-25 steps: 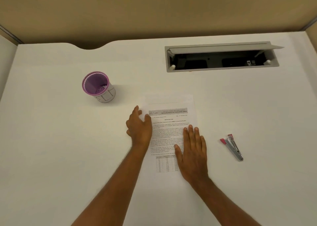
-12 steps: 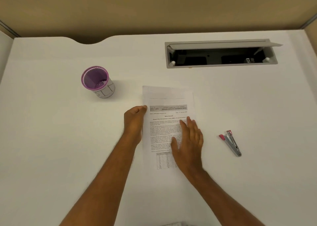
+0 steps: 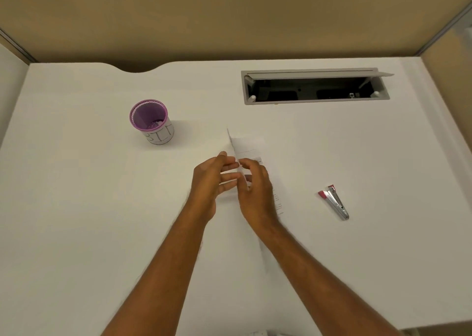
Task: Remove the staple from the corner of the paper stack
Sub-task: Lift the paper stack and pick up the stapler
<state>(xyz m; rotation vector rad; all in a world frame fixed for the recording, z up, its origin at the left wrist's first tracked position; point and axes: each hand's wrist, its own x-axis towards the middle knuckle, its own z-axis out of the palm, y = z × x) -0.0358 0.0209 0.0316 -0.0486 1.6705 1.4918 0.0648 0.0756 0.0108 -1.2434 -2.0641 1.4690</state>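
The printed paper stack (image 3: 249, 146) is tilted up, its left edge raised off the white desk and its right side low. My left hand (image 3: 213, 182) lies against the underside of the raised edge with fairly straight fingers. My right hand (image 3: 256, 190) curls over the same edge from the right and grips it. The two hands meet at the edge and hide the middle of the sheet. I cannot make out the staple. A staple remover (image 3: 334, 204), silver with red ends, lies on the desk to the right, apart from both hands.
A purple mesh cup (image 3: 150, 121) with a white label stands at the left rear. An open grey cable tray (image 3: 315, 86) is sunk into the desk (image 3: 76, 208) at the right rear. Beige partition walls close the back and sides.
The stack lay flat under both hands before. Now its left edge is lifted, and both hands have come together at that edge.
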